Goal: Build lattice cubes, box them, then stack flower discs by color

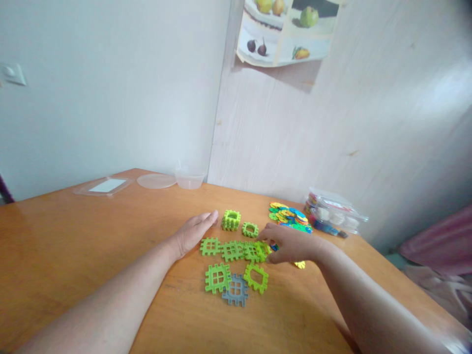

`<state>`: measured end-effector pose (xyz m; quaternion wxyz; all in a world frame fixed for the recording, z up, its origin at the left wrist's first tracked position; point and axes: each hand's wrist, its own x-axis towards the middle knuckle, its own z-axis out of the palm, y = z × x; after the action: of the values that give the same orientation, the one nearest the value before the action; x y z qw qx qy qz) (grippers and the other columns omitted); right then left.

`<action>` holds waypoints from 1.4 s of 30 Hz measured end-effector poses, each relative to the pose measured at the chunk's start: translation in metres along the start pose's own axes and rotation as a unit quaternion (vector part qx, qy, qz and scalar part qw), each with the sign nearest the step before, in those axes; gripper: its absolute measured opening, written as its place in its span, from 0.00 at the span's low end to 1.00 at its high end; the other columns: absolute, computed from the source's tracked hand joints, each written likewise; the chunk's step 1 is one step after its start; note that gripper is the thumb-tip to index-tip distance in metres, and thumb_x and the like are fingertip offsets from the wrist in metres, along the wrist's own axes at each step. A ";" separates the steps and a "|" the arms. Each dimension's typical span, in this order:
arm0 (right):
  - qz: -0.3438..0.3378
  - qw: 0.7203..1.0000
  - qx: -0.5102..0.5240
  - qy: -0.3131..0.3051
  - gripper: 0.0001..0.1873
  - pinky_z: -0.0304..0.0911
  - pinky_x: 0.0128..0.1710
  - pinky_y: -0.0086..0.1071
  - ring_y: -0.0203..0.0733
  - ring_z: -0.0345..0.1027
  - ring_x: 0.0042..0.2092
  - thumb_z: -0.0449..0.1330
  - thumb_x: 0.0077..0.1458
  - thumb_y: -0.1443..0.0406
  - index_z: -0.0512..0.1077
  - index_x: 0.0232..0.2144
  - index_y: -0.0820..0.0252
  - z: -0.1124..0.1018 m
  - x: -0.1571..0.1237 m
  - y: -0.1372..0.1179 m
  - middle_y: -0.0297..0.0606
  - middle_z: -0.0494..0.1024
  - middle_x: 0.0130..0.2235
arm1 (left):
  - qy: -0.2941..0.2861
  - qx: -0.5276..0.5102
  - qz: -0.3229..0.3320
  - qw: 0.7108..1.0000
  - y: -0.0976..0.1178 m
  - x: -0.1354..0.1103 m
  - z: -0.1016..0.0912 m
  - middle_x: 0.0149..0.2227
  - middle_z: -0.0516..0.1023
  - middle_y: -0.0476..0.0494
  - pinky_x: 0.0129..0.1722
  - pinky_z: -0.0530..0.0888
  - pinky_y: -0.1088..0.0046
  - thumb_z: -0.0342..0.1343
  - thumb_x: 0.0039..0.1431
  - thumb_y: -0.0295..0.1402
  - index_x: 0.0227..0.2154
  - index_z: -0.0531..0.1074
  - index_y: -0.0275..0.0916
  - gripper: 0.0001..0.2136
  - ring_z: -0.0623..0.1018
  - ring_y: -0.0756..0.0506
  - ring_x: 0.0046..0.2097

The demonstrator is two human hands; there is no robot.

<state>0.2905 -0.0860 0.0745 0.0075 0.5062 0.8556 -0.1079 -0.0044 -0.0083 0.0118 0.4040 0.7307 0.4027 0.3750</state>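
Note:
My left hand (195, 233) rests on its edge on the table, fingers stretched out and holding nothing, left of a small stack of green square building tiles (231, 220). My right hand (289, 243) has its thumb and fingertips around the edges of a lime-green building tile (262, 251), at the right end of a row of overlapping green window tiles (232, 250). Another green tile (250, 229) with a round opening lies just beyond those fingers. Nearer me are a green window tile (217, 278), a grey window tile (236, 290) and an open-centred lime tile (255, 278).
Colourful notched discs (289, 216) are heaped behind my right hand. Clear plastic boxes (335, 211) with contents stand at the table's right edge. Against the wall are a clear tub (190, 178), a round lid (157, 181) and a flat clear lid (106, 186).

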 end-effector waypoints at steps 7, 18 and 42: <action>0.005 0.999 -0.017 0.035 0.20 0.63 0.41 0.36 0.47 0.71 0.42 0.63 0.50 0.59 0.76 0.45 0.57 -0.013 0.003 -0.001 0.41 0.77 0.42 | 0.004 0.006 -0.002 1.000 0.001 0.000 0.001 0.48 0.80 0.40 0.55 0.68 0.60 0.42 0.63 0.57 0.49 0.75 0.37 0.30 0.76 0.38 0.51; 0.060 0.995 -0.062 0.052 0.25 0.64 0.43 0.38 0.53 0.73 0.46 0.62 0.51 0.51 0.78 0.47 0.58 -0.023 0.059 0.003 0.45 0.80 0.46 | 0.000 -0.010 -0.001 1.000 0.005 -0.002 0.001 0.49 0.80 0.41 0.55 0.68 0.61 0.42 0.63 0.57 0.48 0.76 0.38 0.29 0.76 0.39 0.51; 0.077 0.997 0.006 0.028 0.39 0.65 0.50 0.39 0.52 0.73 0.50 0.66 0.47 0.55 0.66 0.60 0.60 -0.016 0.064 0.008 0.46 0.77 0.53 | -0.002 -0.027 0.002 1.000 0.005 -0.002 0.003 0.50 0.80 0.42 0.55 0.69 0.63 0.43 0.64 0.55 0.48 0.76 0.38 0.28 0.76 0.40 0.52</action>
<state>0.2684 -0.0242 0.0805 -0.0111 0.5738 0.8130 -0.0982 -0.0012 -0.0131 0.0145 0.4235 0.7210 0.3907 0.3848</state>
